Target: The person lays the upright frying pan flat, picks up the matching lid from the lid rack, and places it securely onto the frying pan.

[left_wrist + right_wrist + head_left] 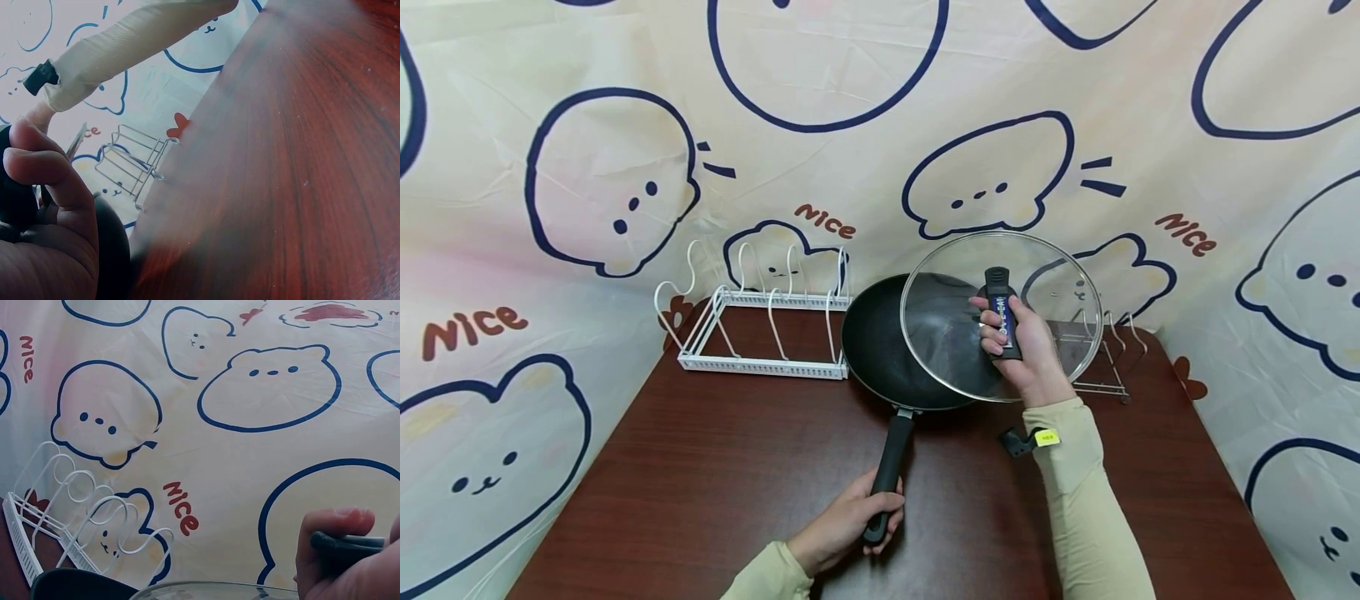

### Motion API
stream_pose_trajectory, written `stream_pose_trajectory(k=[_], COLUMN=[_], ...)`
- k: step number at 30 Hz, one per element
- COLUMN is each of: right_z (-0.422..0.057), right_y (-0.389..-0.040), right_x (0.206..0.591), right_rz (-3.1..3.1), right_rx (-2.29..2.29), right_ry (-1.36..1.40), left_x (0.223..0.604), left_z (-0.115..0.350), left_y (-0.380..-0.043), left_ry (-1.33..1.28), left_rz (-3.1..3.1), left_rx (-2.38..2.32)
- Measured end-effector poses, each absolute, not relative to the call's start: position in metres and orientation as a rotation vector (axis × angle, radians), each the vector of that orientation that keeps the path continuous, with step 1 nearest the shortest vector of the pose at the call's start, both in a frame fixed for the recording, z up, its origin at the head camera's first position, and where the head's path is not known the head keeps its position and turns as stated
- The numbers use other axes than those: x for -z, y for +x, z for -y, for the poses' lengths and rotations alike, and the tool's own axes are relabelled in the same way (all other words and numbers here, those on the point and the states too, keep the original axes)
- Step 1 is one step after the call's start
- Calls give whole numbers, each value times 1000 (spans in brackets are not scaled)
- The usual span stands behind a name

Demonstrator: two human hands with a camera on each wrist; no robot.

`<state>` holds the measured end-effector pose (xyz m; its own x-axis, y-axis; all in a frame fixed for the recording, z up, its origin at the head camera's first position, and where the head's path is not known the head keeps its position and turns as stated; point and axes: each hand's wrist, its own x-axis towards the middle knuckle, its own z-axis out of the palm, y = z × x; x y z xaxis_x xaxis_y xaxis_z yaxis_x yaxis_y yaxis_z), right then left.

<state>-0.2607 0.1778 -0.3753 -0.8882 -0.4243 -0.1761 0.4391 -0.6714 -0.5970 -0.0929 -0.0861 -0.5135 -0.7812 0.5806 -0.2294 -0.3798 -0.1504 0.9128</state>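
Observation:
A black frying pan (880, 350) is at the middle of the table, its handle (892, 454) pointing toward me. My left hand (853, 512) grips that handle near its end, thumb across the top. In the left wrist view the curled fingers (56, 169) wrap the dark handle. My right hand (1026, 346) holds a clear glass lid (940, 358) by its black knob (1002, 312). Tilted with its top facing me, the lid overlaps the right part of the pan in the head view. The right wrist view shows the fingers (337, 531) curled round the knob, with the lid's rim (212, 589) below.
Left of the pan stands a white rack (763, 367) with curved upright dividers. A metal wire rack (1105, 387) stands at the back right, partly behind the lid. Under them is a dark brown table (700, 500), with a cartoon-printed cloth (820, 175) hanging behind and at the sides.

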Motion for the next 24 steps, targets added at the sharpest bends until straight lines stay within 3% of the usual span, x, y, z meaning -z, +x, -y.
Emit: stream_pose_trajectory(k=[24], right_z=[-159], right_y=[-272], right_x=[384], right_rz=[-1035], right_rx=[2392], right_ry=[62], left_x=[511], left_z=[86], left_y=[-92], left_ry=[232], left_rz=[-1506], left_rx=[-1985])
